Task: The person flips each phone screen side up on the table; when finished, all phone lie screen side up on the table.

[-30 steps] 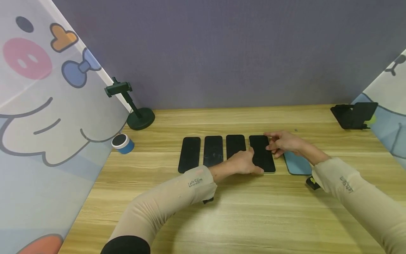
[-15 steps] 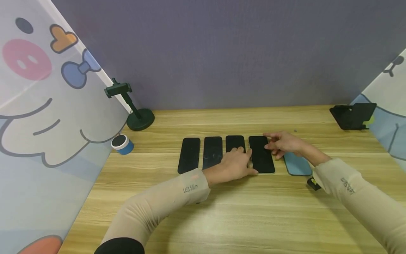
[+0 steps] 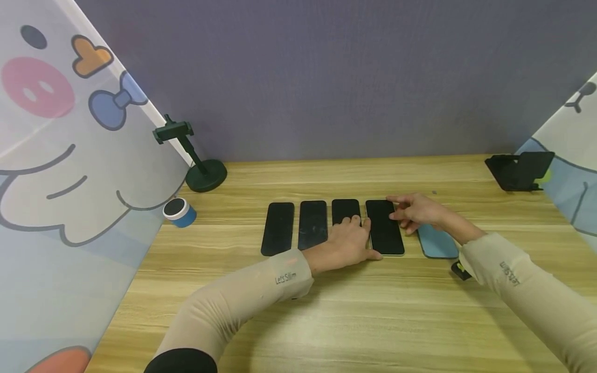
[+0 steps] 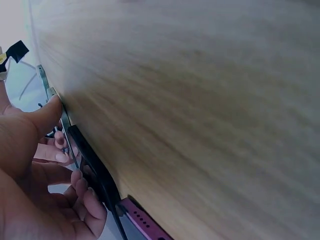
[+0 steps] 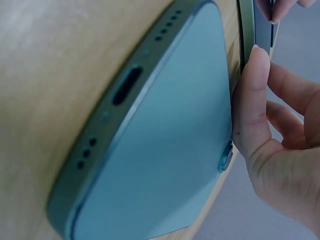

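Observation:
In the head view, several dark-screened phones lie in a row. At the rightmost dark phone (image 3: 385,230), my left hand (image 3: 347,246) has its thumb by the lower edge and its index finger along the left side; the other fingers lie over the neighbouring phone (image 3: 345,209). My right hand (image 3: 420,210) grips that same dark phone at its upper right, index finger at the top corner and thumb on the side. A thin dark edge (image 5: 272,35) shows near the left fingertips in the right wrist view; whether it is a separate sheet I cannot tell.
A light blue phone (image 3: 437,241) lies back up beneath the right wrist. A small black object (image 3: 460,270) sits by the right sleeve. At left stand a dark phone stand (image 3: 207,173) and a blue-and-white jar (image 3: 180,211); a black folding stand (image 3: 520,170) is at back right.
My left hand has shifted a little left and its fingers have spread over the neighbouring phone, its thumb staying near the dark phone's lower edge. The right hand holds its place.

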Available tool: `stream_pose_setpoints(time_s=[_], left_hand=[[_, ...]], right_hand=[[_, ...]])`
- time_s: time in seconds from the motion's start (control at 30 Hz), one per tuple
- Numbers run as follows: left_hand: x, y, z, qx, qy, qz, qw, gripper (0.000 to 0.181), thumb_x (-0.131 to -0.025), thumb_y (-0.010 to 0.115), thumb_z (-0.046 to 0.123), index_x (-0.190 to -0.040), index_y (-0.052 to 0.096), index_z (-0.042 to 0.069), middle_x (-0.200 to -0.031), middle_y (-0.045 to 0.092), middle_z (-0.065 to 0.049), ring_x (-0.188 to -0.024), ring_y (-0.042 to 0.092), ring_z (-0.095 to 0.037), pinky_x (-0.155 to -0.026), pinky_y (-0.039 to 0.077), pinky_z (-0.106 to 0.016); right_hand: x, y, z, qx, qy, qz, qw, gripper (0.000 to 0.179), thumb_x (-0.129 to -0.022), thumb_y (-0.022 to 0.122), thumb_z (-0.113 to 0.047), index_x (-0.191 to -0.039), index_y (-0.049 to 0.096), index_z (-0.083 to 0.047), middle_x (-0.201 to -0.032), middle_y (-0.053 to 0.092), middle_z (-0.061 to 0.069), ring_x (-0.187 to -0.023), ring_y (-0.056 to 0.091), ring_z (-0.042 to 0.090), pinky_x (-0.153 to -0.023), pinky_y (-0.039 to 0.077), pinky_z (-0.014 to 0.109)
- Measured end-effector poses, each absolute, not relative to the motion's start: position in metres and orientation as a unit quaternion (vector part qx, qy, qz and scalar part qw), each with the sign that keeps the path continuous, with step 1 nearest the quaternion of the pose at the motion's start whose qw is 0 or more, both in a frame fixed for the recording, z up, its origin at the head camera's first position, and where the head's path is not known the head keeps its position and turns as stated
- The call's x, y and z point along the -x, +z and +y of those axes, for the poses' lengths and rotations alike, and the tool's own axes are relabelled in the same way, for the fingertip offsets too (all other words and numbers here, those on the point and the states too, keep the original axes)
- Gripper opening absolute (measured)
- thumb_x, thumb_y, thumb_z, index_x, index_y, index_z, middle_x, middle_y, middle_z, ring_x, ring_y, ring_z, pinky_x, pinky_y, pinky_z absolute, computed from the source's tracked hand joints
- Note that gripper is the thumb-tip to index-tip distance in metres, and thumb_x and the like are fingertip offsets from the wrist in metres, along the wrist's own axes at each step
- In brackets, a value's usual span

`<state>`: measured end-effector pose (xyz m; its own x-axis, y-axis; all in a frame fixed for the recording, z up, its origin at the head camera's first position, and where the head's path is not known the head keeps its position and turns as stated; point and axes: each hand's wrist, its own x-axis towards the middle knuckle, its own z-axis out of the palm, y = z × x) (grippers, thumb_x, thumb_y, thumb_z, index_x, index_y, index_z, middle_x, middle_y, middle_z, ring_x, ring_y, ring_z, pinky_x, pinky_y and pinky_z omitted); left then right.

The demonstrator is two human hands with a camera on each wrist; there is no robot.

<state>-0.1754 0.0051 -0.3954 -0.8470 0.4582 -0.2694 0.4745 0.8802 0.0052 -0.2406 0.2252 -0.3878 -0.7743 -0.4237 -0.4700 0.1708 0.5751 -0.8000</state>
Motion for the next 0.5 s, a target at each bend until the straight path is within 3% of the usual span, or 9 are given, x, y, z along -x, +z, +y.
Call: stream_pose_setpoints(time_s=[0.5], left_hand=[[0.1767, -0.3967, 0.0064, -0.233, -0.019, 0.962, 0.139, 0.098, -0.084, 0.055, 0.078, -0.159, 0.030, 0.020, -0.153, 0.045, -0.007, -0.128, 0.054, -0.025, -0.088, 0.057, -0.038]], right_hand=[[0.2387, -0.3865, 0.2241, 0.092, -0.448, 0.828, 0.325, 0.074, -0.100, 0.060, -0.013, -0.160, 0.018, -0.004, -0.090, 0.056, 0.011, -0.065, 0.057, 0.014, -0.061, 0.057, 0.033]])
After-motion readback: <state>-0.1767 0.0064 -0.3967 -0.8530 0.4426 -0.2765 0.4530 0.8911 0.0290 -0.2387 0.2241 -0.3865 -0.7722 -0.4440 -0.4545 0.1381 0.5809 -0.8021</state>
